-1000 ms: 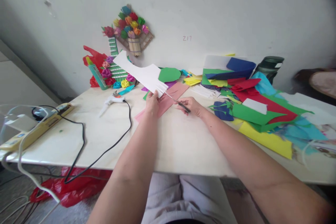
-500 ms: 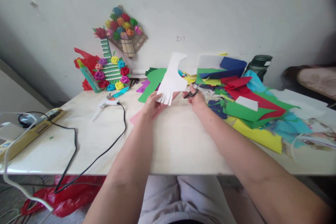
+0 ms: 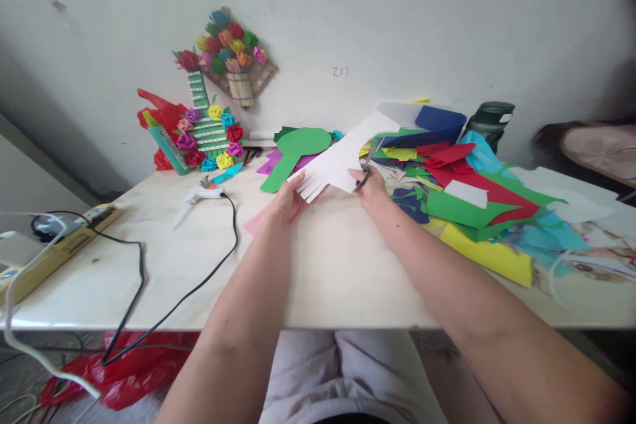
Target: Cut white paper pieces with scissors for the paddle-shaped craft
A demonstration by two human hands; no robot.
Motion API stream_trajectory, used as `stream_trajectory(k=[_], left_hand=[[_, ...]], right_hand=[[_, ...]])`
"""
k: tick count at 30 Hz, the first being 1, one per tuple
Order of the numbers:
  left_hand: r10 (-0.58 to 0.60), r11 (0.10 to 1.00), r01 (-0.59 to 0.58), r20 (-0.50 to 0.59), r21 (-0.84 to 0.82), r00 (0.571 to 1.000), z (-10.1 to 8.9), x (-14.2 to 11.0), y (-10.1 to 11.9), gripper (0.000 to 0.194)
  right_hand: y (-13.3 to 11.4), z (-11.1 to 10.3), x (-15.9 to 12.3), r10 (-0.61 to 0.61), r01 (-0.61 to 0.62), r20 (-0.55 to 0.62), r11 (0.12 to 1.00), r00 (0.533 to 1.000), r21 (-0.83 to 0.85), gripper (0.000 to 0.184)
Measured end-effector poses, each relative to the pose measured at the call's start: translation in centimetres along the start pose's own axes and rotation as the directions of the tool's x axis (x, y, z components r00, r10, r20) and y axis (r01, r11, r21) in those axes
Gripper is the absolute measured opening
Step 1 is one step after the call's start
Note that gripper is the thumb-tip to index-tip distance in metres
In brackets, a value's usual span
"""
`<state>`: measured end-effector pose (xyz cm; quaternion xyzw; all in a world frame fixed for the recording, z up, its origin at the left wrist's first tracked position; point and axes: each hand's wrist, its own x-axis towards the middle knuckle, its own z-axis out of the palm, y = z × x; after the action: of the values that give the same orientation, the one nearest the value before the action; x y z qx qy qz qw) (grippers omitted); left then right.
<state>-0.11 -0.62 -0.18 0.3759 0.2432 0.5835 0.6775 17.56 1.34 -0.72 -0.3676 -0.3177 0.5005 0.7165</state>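
Note:
A sheet of white paper (image 3: 348,156) is held between both hands above the table. Slits divide its lower left edge into narrow strips, and a curve is cut out of its right side. My left hand (image 3: 289,197) pinches the paper at the slit end. My right hand (image 3: 370,187) is closed around black-handled scissors (image 3: 366,177), whose blades point up and away beside the paper; its fingertips also touch the paper's lower right corner. Under the paper lies a pink sheet (image 3: 256,220), mostly hidden. A green cut-out (image 3: 298,146) rests just behind.
A white glue gun (image 3: 203,195) with a black cord lies left, near a power strip (image 3: 64,255). Behind stand a guitar-shaped paper craft (image 3: 211,126) and a glue bottle (image 3: 167,146). Coloured paper scraps (image 3: 477,205) cover the right side, with a dark bottle (image 3: 491,124) behind.
The white paper has swung from leaning left to leaning right. The scissors have left its slit edge and turned upward in my right hand, which now also touches the paper.

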Motion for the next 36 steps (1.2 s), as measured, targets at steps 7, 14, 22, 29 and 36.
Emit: stream_trajectory(k=[7, 14, 22, 29, 36], left_hand=[[-0.079, 0.994, 0.070, 0.102, 0.083, 0.992, 0.1, -0.4, -0.2, 0.054], [-0.013, 1.000, 0.013, 0.028, 0.005, 1.000, 0.2, 0.0, -0.6, 0.049], [0.155, 0.988, -0.150, -0.208, 0.040, 0.966, -0.4, 0.7, 0.3, 0.027], [0.232, 0.971, -0.237, -0.264, 0.012, 0.936, -1.0, 0.7, 0.7, 0.032], [0.271, 0.957, -0.289, -0.365, 0.006, 0.890, -1.2, 0.7, 0.9, 0.030]], right_hand=[[0.1, 0.1, -0.4, -0.093, 0.091, -0.052, 0.995, 0.994, -0.038, 0.039], [0.1, 0.3, -0.7, -0.075, 0.068, -0.060, 0.991, 0.995, -0.114, 0.038], [-0.4, 0.5, -1.7, 0.000, 0.019, 0.071, 0.963, 0.997, -0.268, 0.033], [-1.3, -0.4, -1.7, 0.136, 0.038, 0.374, 0.905, 0.917, -0.424, 0.033], [-2.9, -2.2, -1.1, 0.317, 0.136, 0.629, 0.815, 0.709, -0.564, 0.029]])
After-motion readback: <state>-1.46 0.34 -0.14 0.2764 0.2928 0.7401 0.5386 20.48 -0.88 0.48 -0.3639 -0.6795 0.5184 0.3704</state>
